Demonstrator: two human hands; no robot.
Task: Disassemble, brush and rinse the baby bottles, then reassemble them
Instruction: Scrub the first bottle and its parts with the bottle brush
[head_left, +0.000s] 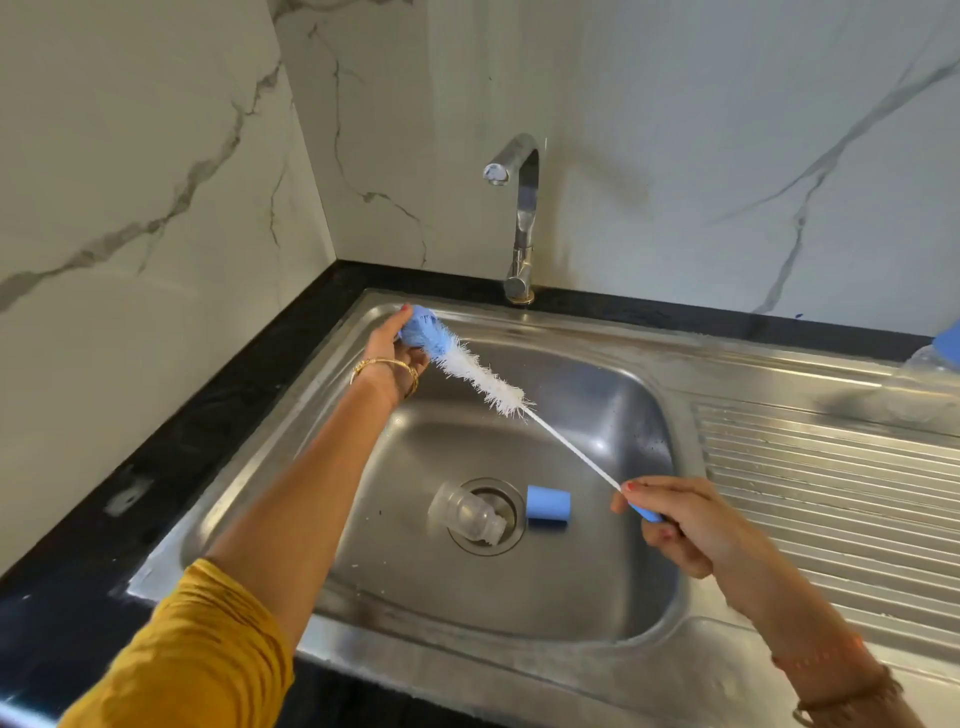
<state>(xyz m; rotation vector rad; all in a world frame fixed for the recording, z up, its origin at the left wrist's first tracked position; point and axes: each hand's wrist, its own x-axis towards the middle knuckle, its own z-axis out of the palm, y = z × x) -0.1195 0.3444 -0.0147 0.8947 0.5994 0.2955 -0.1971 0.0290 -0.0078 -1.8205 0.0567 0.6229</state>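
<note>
Blue collar (420, 332), probably, gripped in left fingers (404, 312).

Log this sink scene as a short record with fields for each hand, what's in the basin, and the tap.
left hand: holds a blue bottle collar with the brush tip pushed into it
right hand: pinches the bottle brush by its blue handle end
sink basin: clear bottle lying on the drain, blue cap beside it
faucet: no water visible
</note>
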